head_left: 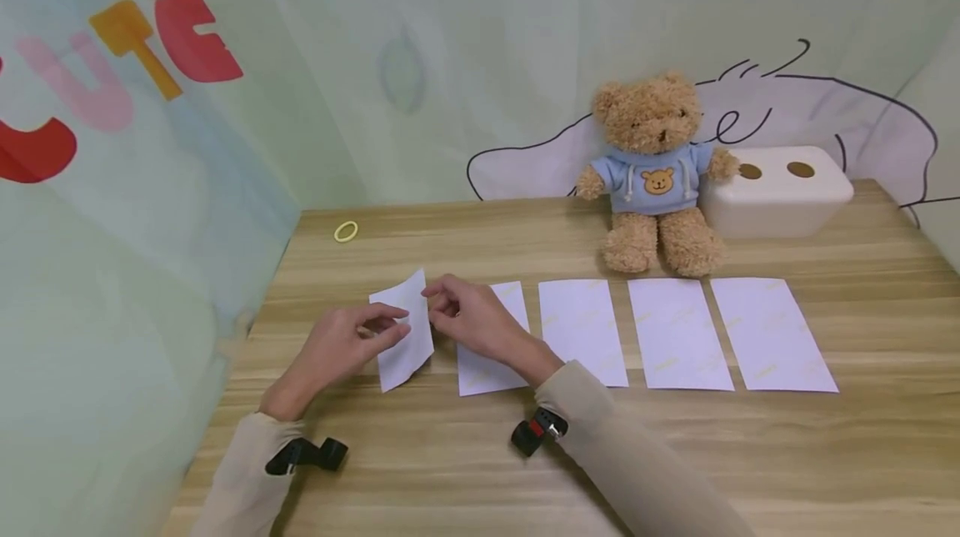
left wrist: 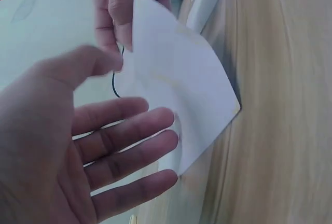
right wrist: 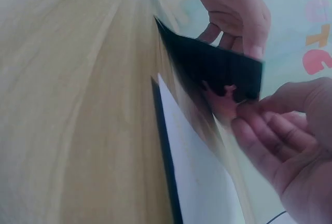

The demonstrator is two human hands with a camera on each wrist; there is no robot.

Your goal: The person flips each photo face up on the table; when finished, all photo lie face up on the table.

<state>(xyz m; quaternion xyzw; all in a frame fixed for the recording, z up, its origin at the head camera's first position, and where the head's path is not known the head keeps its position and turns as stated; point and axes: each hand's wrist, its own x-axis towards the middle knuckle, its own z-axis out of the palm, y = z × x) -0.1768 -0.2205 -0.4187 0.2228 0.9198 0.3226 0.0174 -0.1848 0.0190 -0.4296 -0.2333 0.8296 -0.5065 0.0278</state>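
A white-backed photo print (head_left: 411,358) stands tilted up from the table at the left end of a row of prints. My right hand (head_left: 480,320) pinches its right edge between thumb and fingers. The left hand (head_left: 347,343) hovers by the left side; in the left wrist view its fingers are spread and fairly straight, close to the print (left wrist: 171,79). The right wrist view shows the print's dark face (right wrist: 207,63) with a pinkish shape on it. Beside it lies the neighbouring print (head_left: 487,370), white side up, partly covered by my right hand in the head view.
Further white prints (head_left: 581,333) lie in a row to the right on the wooden table (head_left: 600,462). Behind them sit a teddy bear (head_left: 656,174) in a blue hoodie and a white box (head_left: 780,203) with two holes. A yellow ring (head_left: 346,232) lies at the back left.
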